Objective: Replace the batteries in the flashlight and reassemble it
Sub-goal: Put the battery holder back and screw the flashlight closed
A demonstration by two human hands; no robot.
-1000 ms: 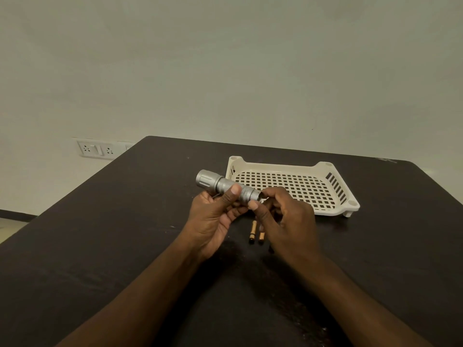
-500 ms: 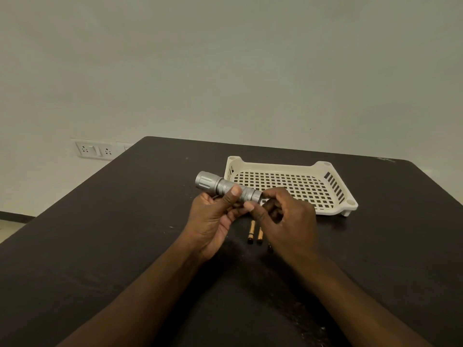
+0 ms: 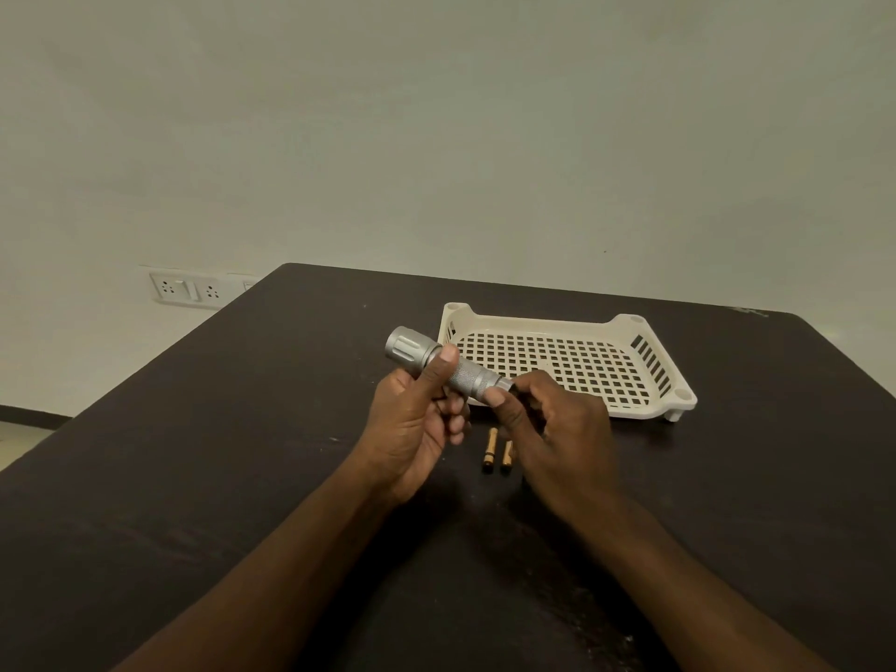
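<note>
Silver flashlight (image 3: 439,365) gripped by left hand (image 3: 414,424), thumb over barrel; right hand (image 3: 557,429) fingers (image 3: 499,400) pinching its tail end

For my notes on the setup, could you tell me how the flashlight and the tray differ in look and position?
The flashlight is silver metal and cylindrical; the tray is cream plastic, flat and perforated. The flashlight is held above the table by the left hand, with the right hand at its tail; the tray rests on the table, untouched.

The right hand (image 3: 557,431) hides the flashlight's (image 3: 439,363) tail end and part of one battery (image 3: 507,454); the worktop (image 3: 194,477) is cropped at the frame edges.
</note>
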